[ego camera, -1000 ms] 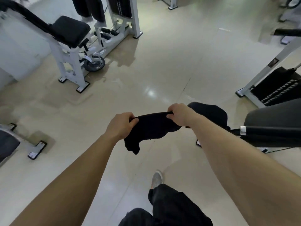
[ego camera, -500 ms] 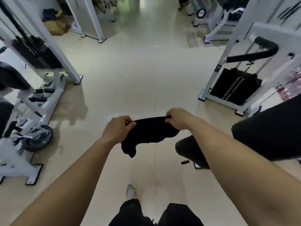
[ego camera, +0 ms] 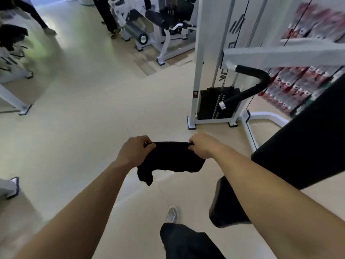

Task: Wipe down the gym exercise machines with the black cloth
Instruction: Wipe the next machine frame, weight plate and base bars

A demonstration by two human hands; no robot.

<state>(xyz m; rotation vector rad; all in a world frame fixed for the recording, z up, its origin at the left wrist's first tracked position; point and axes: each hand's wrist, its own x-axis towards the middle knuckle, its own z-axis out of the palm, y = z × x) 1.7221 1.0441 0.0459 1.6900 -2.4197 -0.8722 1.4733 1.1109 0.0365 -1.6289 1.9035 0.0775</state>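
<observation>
Transit between machines, by my reading: the black cloth [ego camera: 169, 157] hangs from two hands, wiping nothing yet.

In the head view, the left hand [ego camera: 134, 152] and the right hand [ego camera: 203, 146] each pinch a top corner of it, fingers curled over the edge. It droops in the air above the floor [ego camera: 84, 128], clear of all equipment. A white weight-stack machine [ego camera: 214, 103] with a black padded handle [ego camera: 250, 85] stands ahead to the right. A big black pad [ego camera: 308, 146] juts in close beside the right forearm. Next, I reckon, the cloth wants bunching into one hand and pressing flat onto that nearest pad or the handle.
</observation>
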